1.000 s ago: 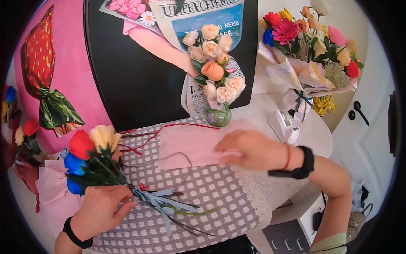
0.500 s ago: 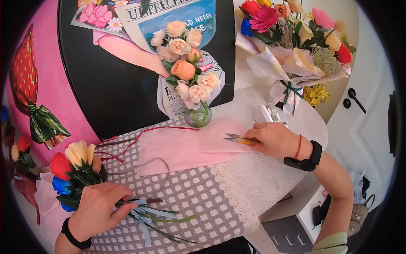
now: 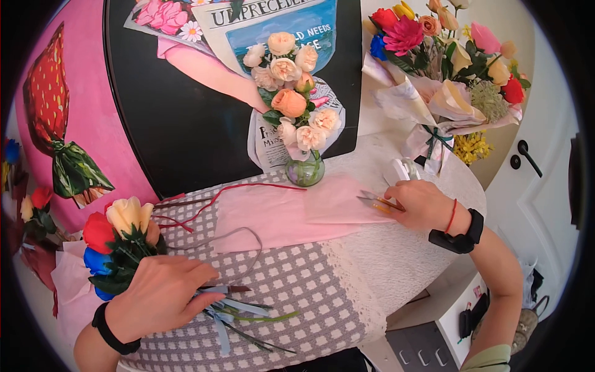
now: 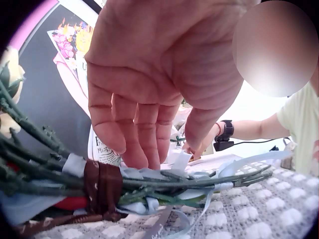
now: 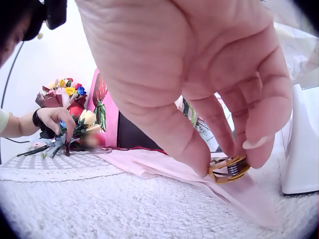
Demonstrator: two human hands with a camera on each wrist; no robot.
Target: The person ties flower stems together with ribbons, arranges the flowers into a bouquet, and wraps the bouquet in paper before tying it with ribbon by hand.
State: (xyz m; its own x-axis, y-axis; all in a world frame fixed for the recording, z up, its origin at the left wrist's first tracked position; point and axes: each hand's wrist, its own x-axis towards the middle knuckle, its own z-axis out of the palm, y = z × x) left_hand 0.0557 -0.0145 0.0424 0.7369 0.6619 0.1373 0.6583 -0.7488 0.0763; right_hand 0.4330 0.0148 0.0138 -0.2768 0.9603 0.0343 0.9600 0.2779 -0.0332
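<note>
Left hand [image 3: 162, 292] relaxed over bouquet stems [image 4: 149, 183]; right hand [image 3: 426, 204] pinches snips [image 5: 232, 170]; painting [image 3: 217, 118] reads "NEEDS".

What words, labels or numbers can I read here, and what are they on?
"U…PRECEDEN": black capitals on the painted cream newspaper wrap; the rest is covered or cut off.
"LD NEEDS" and "GE": white capitals on its blue rectangular panel; round peach roses hide letters.
"P": lower painted newspaper section; its other print is too small or covered.
Pale grey ribbon under green stems: script too small to read surely.
</note>
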